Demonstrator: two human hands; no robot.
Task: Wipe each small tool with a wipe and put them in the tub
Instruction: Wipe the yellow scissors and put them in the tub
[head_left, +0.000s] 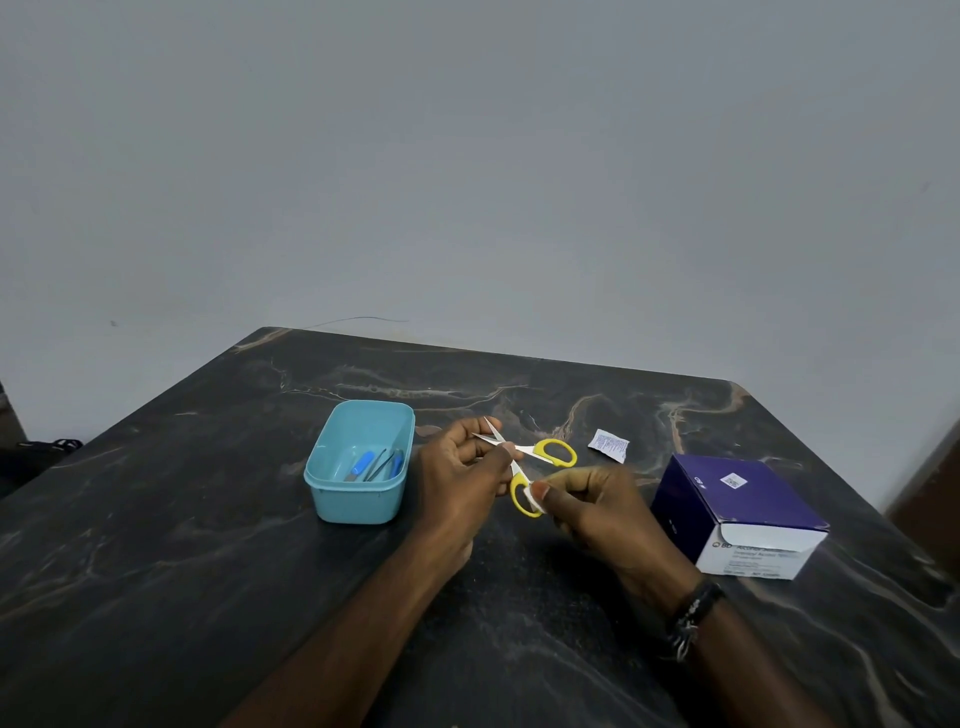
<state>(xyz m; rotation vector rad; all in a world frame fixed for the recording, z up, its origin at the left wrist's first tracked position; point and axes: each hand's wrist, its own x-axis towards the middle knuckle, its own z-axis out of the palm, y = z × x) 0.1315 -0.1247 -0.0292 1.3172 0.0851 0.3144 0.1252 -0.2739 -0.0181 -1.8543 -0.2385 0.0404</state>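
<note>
Left hand (460, 467): your grip pinches the scissors (530, 462) by the open blades, above worktop (208, 571).
Right hand (587, 512): your grip pinches a white wipe (532, 500) on the near yellow loop.
Tub (358, 501): just left of your hands, small tools (376, 464) inside.

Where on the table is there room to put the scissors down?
Bare table lies left of the tub, and more behind it toward the wall. It is crowded in the middle: the left hand and right hand hold the scissors, with the torn wrapper and box to the right.
</note>
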